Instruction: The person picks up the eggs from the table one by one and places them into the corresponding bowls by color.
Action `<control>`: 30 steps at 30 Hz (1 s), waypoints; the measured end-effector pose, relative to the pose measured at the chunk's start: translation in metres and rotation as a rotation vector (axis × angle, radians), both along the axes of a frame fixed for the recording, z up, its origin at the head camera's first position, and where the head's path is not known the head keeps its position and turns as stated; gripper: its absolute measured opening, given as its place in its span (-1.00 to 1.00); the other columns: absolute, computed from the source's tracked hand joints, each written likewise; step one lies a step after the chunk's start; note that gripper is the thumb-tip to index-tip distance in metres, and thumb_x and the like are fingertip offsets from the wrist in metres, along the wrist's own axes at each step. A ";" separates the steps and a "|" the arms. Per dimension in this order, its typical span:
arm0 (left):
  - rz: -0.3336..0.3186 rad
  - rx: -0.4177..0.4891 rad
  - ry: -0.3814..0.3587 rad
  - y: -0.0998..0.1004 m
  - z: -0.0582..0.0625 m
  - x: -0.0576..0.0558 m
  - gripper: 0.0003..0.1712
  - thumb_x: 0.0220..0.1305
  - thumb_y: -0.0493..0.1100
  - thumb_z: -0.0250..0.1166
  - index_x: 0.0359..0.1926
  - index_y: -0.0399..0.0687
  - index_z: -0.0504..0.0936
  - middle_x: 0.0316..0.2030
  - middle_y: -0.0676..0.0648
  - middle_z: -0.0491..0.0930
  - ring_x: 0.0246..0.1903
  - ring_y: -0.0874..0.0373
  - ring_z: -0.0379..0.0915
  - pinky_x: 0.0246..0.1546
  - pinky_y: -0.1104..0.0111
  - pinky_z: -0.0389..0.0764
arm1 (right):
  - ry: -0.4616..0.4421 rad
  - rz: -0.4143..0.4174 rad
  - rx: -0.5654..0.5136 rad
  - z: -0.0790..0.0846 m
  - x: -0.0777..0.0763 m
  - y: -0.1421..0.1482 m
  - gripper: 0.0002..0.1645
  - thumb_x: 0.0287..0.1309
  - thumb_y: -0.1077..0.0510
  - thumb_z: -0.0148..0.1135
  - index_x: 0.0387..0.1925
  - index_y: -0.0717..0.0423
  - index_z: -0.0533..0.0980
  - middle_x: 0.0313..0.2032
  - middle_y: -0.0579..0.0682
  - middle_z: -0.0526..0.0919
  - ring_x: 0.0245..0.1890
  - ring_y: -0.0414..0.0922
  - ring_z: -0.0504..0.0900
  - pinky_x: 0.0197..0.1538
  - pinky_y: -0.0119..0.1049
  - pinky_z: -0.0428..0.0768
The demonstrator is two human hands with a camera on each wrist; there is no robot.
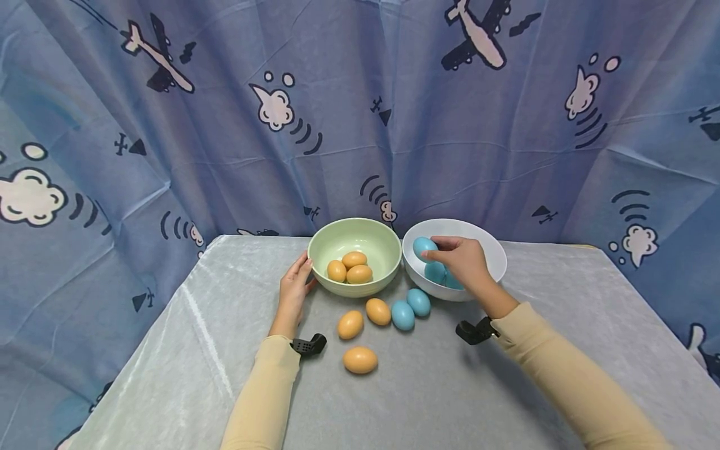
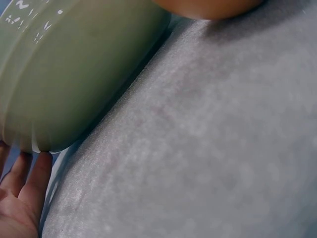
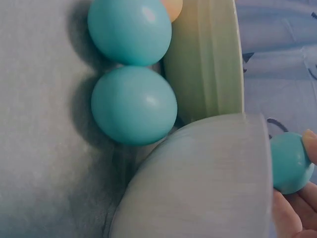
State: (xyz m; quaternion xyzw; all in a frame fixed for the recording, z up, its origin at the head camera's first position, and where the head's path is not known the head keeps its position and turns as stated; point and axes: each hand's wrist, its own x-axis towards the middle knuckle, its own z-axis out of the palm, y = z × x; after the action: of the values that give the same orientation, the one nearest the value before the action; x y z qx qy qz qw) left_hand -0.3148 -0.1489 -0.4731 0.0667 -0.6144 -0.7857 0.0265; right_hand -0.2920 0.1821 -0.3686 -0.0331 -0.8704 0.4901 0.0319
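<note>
In the head view my right hand (image 1: 464, 261) pinches a blue egg (image 1: 424, 247) over the white bowl (image 1: 499, 259). Below it, inside that bowl, lie more blue eggs (image 1: 435, 272), partly hidden by the hand. The right wrist view shows the pinched egg (image 3: 290, 163) just past the bowl's rim, between thumb and fingers. My left hand (image 1: 294, 290) touches the left side of the green bowl (image 1: 388, 247), its fingertips against the outer wall in the left wrist view. Three orange eggs (image 1: 354, 260) lie in the green bowl.
On the grey cloth-covered table (image 1: 439, 400), in front of the bowls, lie two blue eggs (image 1: 402, 315) and three orange eggs (image 1: 360, 360). The bowls stand side by side near the back edge. A blue patterned curtain (image 1: 337, 137) hangs behind.
</note>
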 end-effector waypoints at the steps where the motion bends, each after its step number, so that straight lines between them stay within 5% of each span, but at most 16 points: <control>1: 0.003 0.003 0.003 0.000 -0.001 -0.001 -0.39 0.50 -0.02 0.13 0.47 -0.06 0.30 0.49 -0.07 0.23 0.47 0.03 0.17 0.42 0.07 0.37 | -0.004 -0.005 0.006 -0.001 -0.002 0.000 -0.35 0.10 -0.04 0.45 0.19 0.16 0.58 0.13 0.16 0.65 0.23 0.09 0.57 0.28 -0.05 0.53; 22: 0.017 -0.007 0.008 0.002 -0.003 -0.001 -0.40 0.48 0.01 0.15 0.45 -0.02 0.34 0.47 -0.05 0.28 0.45 0.05 0.21 0.41 0.08 0.38 | -0.013 -0.017 0.115 -0.022 -0.032 -0.001 -0.37 0.11 0.03 0.42 0.19 0.22 0.56 0.14 0.21 0.64 0.20 0.13 0.58 0.29 -0.03 0.52; 30: -0.006 -0.021 0.002 0.003 0.015 0.010 -0.42 0.51 -0.08 0.10 0.46 -0.13 0.30 0.49 -0.13 0.24 0.47 -0.01 0.17 0.41 0.05 0.37 | -0.021 0.012 0.162 -0.028 -0.037 -0.001 -0.37 0.13 0.03 0.41 0.20 0.22 0.55 0.16 0.20 0.62 0.23 0.14 0.55 0.29 -0.02 0.51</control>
State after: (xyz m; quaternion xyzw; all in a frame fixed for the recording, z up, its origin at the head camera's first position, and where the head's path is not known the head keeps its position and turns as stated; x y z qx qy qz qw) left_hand -0.3043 -0.1463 -0.4579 0.0638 -0.6229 -0.7793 0.0253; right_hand -0.3286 0.1809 -0.3962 -0.0306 -0.9076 0.4181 0.0223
